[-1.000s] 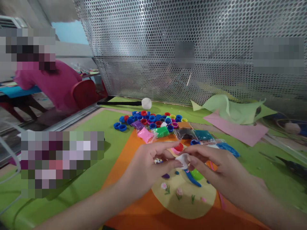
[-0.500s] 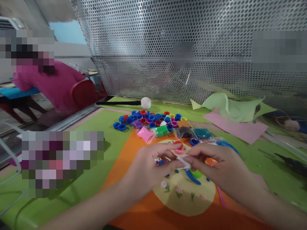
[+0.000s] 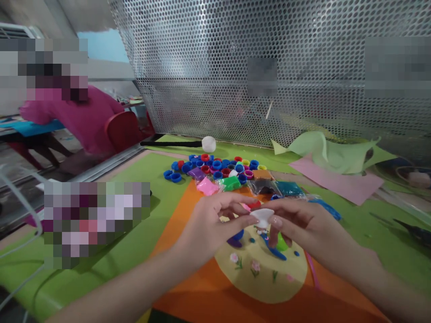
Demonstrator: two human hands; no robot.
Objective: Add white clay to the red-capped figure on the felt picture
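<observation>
My left hand [image 3: 210, 222] and my right hand [image 3: 305, 226] meet above an orange sheet [image 3: 188, 291], and both pinch one small flat piece of white clay [image 3: 263, 217] between fingertips. Under the hands lies a pale yellow round shape [image 3: 266, 280] with tiny clay flowers [image 3: 255, 266], a blue clay strip [image 3: 275, 252] and a green lump [image 3: 282, 244]. Behind the hands lie small bags of coloured clay, among them a pink bag [image 3: 207, 186] and a green bag [image 3: 230, 182].
Several blue, red and yellow bottle caps [image 3: 215, 165] lie beyond the bags on the green table cover [image 3: 141, 170]. A white ball on a black stick [image 3: 208, 143] rests by the perforated metal screen [image 3: 269, 67]. Pink paper [image 3: 336, 179] and light green paper [image 3: 323, 150] lie right. A person in pink sits far left.
The white clay has been pressed flatter and wider between my fingertips. My hands stayed together over the yellow shape, shifting slightly; the view moved a little right.
</observation>
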